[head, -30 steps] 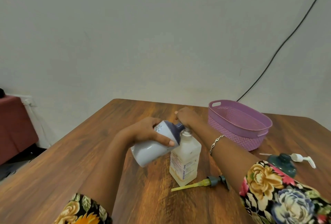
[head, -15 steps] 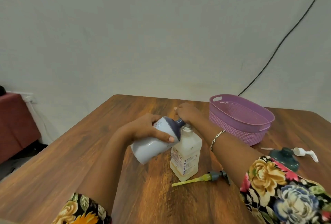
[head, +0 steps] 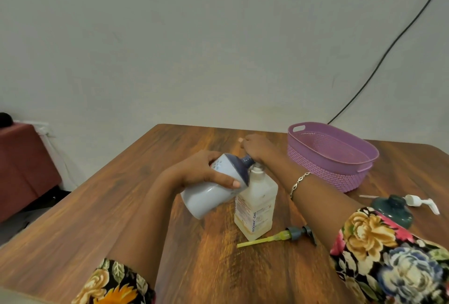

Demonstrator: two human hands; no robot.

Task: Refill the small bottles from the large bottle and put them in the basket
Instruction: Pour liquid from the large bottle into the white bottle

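**Finding: pouring position, right hand's grasp obscured**

Hidden or unclear: the right hand (head: pixel 257 149) sits at the far side of the point where the two bottle necks meet. Its fingers are curled, but what they grip cannot be told, because the necks and the hand's own back cover the contact. The bottle mouths are also concealed, and no liquid stream can be made out. Both floral sleeves are cut off by the lower edge.

Left hand (head: pixel 202 172): fingers and thumb spread and wrapped round the white bottle (head: pixel 206 198), holding it tilted off the table (head: pixel 116 206), with its dark neck directed right onto the top of the square bottle (head: pixel 257 204).

The square bottle stands upright at mid-table and appears partly filled with pale liquid. A yellow-tubed pump (head: pixel 277 236) lies just near of it. The purple basket (head: pixel 328 176) stands far right, apart from both bottles. A dark green bottle (head: pixel 393 209) sits near right, beside a white pump (head: pixel 421 202).
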